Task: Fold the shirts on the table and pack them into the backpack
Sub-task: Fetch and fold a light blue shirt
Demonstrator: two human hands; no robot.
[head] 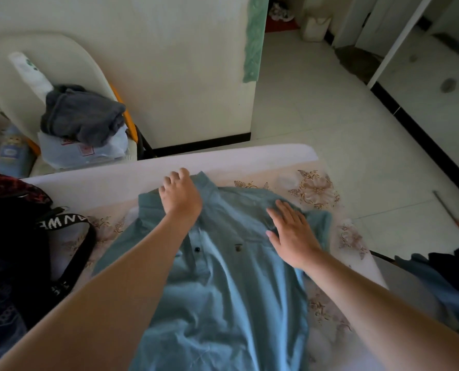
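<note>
A light blue button-up shirt (pixel 223 290) lies spread lengthwise on the flower-patterned table (pixel 319 191), collar at the far end. My left hand (pixel 180 194) rests on the collar area with its fingers bent over the fabric at the far edge. My right hand (pixel 292 231) lies flat with straight fingers on the shirt's right shoulder, near the chest pocket. A black backpack (pixel 16 263) with white-lettered straps sits at the table's left side.
A white chair (pixel 49 76) behind the table holds a grey garment (pixel 83 116) on plastic-wrapped items. More dark and blue clothes (pixel 442 277) lie at the right edge. A blue bottle (pixel 11 153) stands at far left. Tiled floor opens to the right.
</note>
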